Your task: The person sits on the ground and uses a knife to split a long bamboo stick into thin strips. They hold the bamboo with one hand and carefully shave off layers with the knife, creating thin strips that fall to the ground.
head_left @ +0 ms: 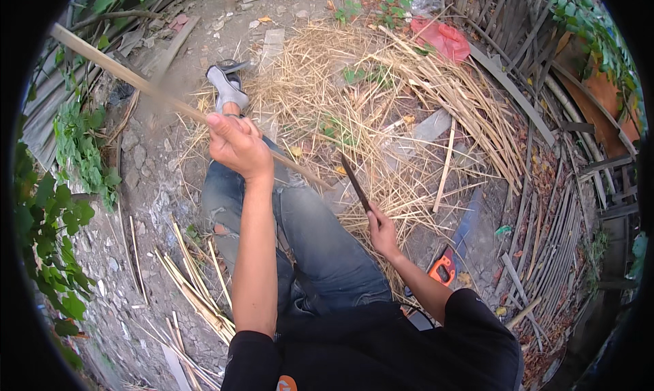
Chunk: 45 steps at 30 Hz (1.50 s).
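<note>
My left hand point(240, 146) is closed round a long, pale bamboo strip point(122, 71), raised above my legs. The strip runs from the upper left down to the right, and its thin lower end points toward the straw-like shavings point(320, 84). In my right hand point(383, 233) is a knife point(354, 178) with a narrow dark blade, its tip pointing up and away from me. Blade and strip are apart. My fingers hide most of the knife's handle.
An orange-handled saw point(443, 268) lies right of my right forearm. Split strips point(470, 105) are piled at the far right by a red plastic bag point(441, 39). More strips point(197, 289) lie left of my legs. Long poles point(558, 255) line the right side; leafy vines point(58, 234) hang left.
</note>
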Each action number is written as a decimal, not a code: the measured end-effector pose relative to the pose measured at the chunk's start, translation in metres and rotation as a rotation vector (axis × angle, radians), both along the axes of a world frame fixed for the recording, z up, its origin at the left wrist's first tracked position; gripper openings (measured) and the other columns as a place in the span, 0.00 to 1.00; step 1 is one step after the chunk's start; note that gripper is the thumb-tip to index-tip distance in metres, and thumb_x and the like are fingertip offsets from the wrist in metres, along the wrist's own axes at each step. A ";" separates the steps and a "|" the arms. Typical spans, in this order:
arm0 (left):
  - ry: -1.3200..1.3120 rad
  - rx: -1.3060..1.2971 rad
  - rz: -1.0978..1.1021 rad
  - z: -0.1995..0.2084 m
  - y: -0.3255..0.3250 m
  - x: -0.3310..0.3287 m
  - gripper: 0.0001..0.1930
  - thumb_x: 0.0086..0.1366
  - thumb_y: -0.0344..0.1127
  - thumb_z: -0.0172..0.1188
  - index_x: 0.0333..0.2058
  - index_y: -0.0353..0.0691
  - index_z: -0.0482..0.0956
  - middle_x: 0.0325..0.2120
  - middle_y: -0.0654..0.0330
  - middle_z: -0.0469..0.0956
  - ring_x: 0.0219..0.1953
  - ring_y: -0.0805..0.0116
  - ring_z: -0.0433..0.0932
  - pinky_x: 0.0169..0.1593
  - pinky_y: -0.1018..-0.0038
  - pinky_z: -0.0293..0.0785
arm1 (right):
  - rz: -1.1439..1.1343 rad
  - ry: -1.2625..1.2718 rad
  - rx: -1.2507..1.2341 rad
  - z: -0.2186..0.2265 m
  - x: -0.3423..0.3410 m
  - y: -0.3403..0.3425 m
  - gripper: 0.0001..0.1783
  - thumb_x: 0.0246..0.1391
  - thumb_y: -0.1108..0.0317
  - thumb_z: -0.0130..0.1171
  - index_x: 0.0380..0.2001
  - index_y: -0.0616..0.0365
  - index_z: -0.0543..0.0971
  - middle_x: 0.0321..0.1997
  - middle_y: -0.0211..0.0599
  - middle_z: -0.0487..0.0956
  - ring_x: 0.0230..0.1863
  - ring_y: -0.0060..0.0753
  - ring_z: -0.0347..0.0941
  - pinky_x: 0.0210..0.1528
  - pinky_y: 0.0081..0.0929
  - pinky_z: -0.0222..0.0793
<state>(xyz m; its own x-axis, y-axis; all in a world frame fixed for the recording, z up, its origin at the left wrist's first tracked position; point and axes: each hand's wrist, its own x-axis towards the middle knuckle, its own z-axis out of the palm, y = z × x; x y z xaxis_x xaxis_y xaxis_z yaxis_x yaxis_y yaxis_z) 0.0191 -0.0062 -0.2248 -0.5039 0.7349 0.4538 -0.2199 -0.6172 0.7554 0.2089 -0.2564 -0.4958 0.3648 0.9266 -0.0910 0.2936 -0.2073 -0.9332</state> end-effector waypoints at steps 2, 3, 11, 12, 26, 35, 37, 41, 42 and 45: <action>0.017 0.006 0.026 -0.004 -0.001 -0.002 0.29 0.81 0.52 0.43 0.20 0.43 0.57 0.15 0.68 0.58 0.13 0.81 0.55 0.15 0.78 0.50 | -0.065 0.106 0.126 0.057 0.007 0.028 0.24 0.75 0.65 0.50 0.71 0.54 0.69 0.25 0.23 0.70 0.22 0.14 0.63 0.25 0.18 0.61; 0.034 0.024 0.034 -0.004 0.001 -0.002 0.28 0.81 0.51 0.43 0.21 0.42 0.58 0.15 0.68 0.58 0.13 0.82 0.55 0.15 0.78 0.51 | -0.098 0.155 0.208 0.086 0.011 0.046 0.25 0.75 0.65 0.49 0.71 0.56 0.68 0.26 0.25 0.71 0.23 0.15 0.64 0.26 0.19 0.63; 0.108 -0.053 0.065 -0.007 0.009 0.023 0.26 0.81 0.50 0.45 0.25 0.38 0.69 0.11 0.68 0.63 0.13 0.79 0.62 0.17 0.77 0.56 | -0.002 -0.013 0.050 -0.058 0.000 -0.025 0.25 0.74 0.66 0.51 0.70 0.55 0.69 0.23 0.22 0.69 0.23 0.14 0.62 0.28 0.15 0.63; 0.125 -0.063 0.095 -0.005 0.008 0.022 0.27 0.81 0.51 0.45 0.24 0.38 0.70 0.11 0.68 0.64 0.13 0.79 0.63 0.17 0.76 0.57 | 0.070 -0.065 -0.086 -0.070 0.002 -0.031 0.24 0.73 0.65 0.52 0.69 0.56 0.71 0.24 0.23 0.71 0.24 0.14 0.63 0.29 0.14 0.64; 0.180 -0.104 0.259 -0.011 0.028 0.001 0.31 0.81 0.53 0.43 0.19 0.39 0.65 0.11 0.65 0.67 0.13 0.75 0.66 0.20 0.72 0.60 | 0.123 -0.272 0.134 -0.063 0.008 -0.032 0.25 0.73 0.65 0.52 0.69 0.59 0.70 0.45 0.38 0.84 0.25 0.16 0.68 0.28 0.19 0.68; 0.096 -0.094 0.203 -0.010 0.009 -0.028 0.30 0.80 0.58 0.42 0.21 0.43 0.60 0.12 0.67 0.58 0.12 0.77 0.60 0.16 0.76 0.55 | -0.201 0.384 0.457 0.081 -0.005 0.037 0.25 0.72 0.71 0.53 0.69 0.62 0.69 0.41 0.33 0.83 0.29 0.24 0.72 0.34 0.30 0.72; 0.024 -0.077 0.107 -0.008 0.007 -0.025 0.30 0.80 0.58 0.43 0.22 0.43 0.59 0.13 0.67 0.57 0.12 0.77 0.58 0.15 0.76 0.52 | -0.009 0.008 0.347 0.004 -0.002 0.010 0.24 0.72 0.70 0.53 0.68 0.63 0.70 0.44 0.38 0.84 0.33 0.29 0.76 0.39 0.32 0.74; -0.119 -0.028 -0.063 -0.015 -0.003 -0.053 0.29 0.79 0.59 0.43 0.22 0.45 0.57 0.14 0.68 0.54 0.12 0.79 0.52 0.15 0.78 0.47 | 0.108 -0.003 -0.308 -0.033 -0.004 -0.028 0.23 0.71 0.66 0.54 0.66 0.61 0.73 0.49 0.49 0.85 0.44 0.37 0.81 0.49 0.33 0.75; -0.148 -0.029 -0.103 -0.018 -0.014 -0.057 0.29 0.79 0.59 0.43 0.22 0.45 0.56 0.14 0.68 0.53 0.12 0.80 0.51 0.15 0.78 0.45 | 0.051 0.016 -0.267 -0.035 -0.007 -0.040 0.23 0.71 0.65 0.54 0.65 0.60 0.74 0.50 0.50 0.85 0.46 0.37 0.81 0.50 0.32 0.74; -0.141 -0.007 -0.342 -0.020 -0.024 -0.075 0.32 0.77 0.66 0.38 0.22 0.47 0.56 0.12 0.69 0.51 0.12 0.78 0.47 0.16 0.78 0.45 | -0.028 -0.002 -0.096 -0.035 -0.001 -0.049 0.23 0.71 0.65 0.55 0.65 0.58 0.75 0.35 0.32 0.79 0.34 0.22 0.71 0.37 0.24 0.68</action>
<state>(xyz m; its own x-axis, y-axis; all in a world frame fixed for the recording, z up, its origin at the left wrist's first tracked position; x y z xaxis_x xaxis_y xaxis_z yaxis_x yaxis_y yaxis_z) -0.0556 -0.0305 -0.2444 -0.2861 0.8744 0.3918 -0.5151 -0.4852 0.7066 0.2079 -0.3051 -0.5312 0.3909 0.9030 -0.1784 0.2880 -0.3041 -0.9081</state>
